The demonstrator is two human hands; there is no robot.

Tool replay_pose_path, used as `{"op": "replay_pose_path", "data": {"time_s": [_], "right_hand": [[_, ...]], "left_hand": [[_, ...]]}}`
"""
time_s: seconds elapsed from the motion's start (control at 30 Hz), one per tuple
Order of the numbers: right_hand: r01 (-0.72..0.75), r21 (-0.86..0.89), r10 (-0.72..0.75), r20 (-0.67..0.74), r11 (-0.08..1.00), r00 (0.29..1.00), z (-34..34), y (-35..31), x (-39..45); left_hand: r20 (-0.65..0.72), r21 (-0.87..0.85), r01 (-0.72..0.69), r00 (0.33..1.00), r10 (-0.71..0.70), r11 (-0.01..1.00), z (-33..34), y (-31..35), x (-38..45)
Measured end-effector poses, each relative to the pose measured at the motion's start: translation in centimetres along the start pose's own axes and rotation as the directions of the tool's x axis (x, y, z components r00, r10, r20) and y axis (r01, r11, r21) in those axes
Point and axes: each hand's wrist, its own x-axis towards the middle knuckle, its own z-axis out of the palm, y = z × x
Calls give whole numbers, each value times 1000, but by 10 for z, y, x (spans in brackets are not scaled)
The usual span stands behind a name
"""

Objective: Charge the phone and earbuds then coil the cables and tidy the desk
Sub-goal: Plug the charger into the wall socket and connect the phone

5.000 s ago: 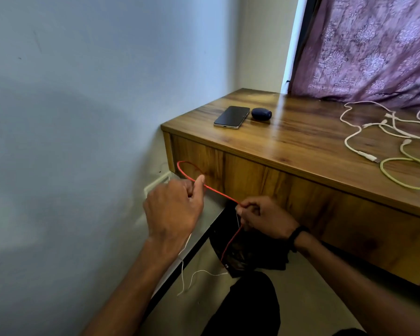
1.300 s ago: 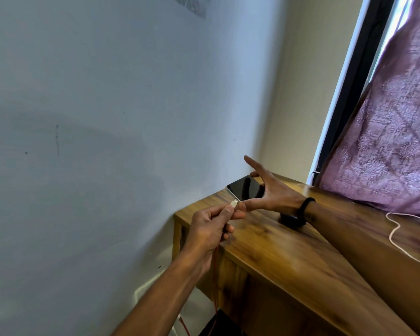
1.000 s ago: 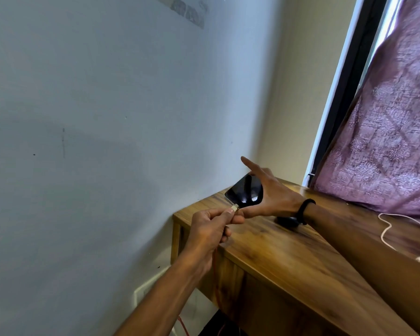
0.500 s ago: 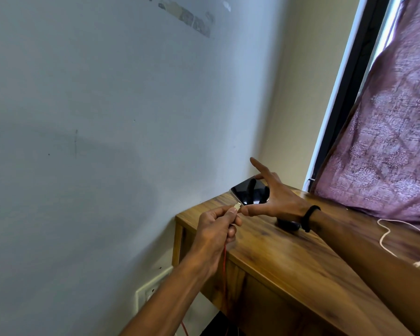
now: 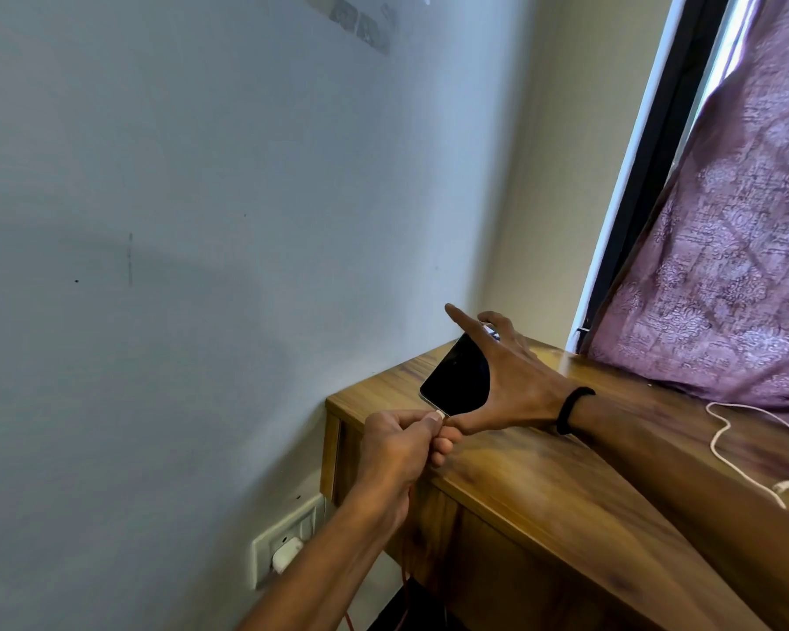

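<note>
Pinching a small white plug [image 5: 438,414], the left hand [image 5: 399,453] meets the glossy black phone [image 5: 457,383] gripped by the right hand [image 5: 511,380] above the wooden counter [image 5: 543,489].

The counter [image 5: 543,485] stands in the corner, its left end against the wall [image 5: 201,266], with the curtain [image 5: 725,266] hanging behind its far right side. Above the counter's left end the right hand [image 5: 513,384] holds the phone [image 5: 456,382] tilted up off the top, and the left hand [image 5: 402,453] sits just in front of it, pinching the cable plug [image 5: 439,414] at the phone's near lower edge. Low on the wall, left of the counter, a charger [image 5: 285,555] sits in the wall socket [image 5: 288,546], while a loose cable [image 5: 748,453] lies on the counter far to the right.
</note>
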Motion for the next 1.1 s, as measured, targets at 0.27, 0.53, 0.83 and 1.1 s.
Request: {"op": "replay_pose_path", "data": {"time_s": [0.27, 0.53, 0.83, 1.1], "right_hand": [[-60, -4, 60, 132, 998, 989, 4, 13, 4], [-169, 67, 145, 271, 983, 952, 12, 33, 16], [-180, -37, 182, 331, 983, 926, 18, 37, 28], [-207, 37, 182, 342, 978, 922, 14, 28, 11]], "left_hand": [[43, -20, 85, 996, -84, 996, 2, -6, -2], [-36, 620, -359, 875, 482, 697, -19, -18, -20], [-493, 604, 45, 806, 329, 796, -129, -135, -72], [-251, 834, 366, 918, -307, 414, -189, -251, -122]]}}
